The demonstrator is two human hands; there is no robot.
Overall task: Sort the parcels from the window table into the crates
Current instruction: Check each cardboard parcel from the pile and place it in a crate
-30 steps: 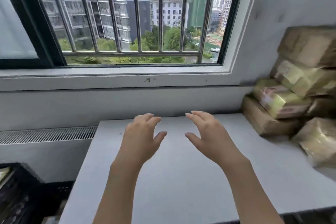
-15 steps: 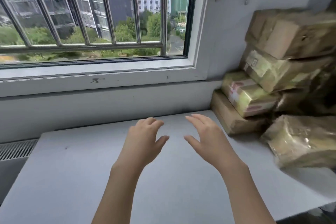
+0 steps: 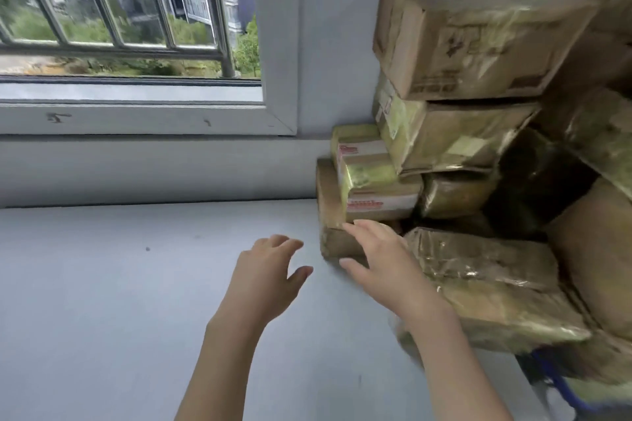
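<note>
Both hands are out over the grey table (image 3: pixel 102 301), fingers spread, holding nothing. The right hand (image 3: pixel 383 263) reaches just in front of the lowest brown parcel (image 3: pixel 330 202) in the stack of parcels (image 3: pixel 461 133) against the wall; contact unclear. The left hand (image 3: pixel 263 278) hovers beside it.

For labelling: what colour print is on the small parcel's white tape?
Red print on the small parcel, in the head view.
</note>
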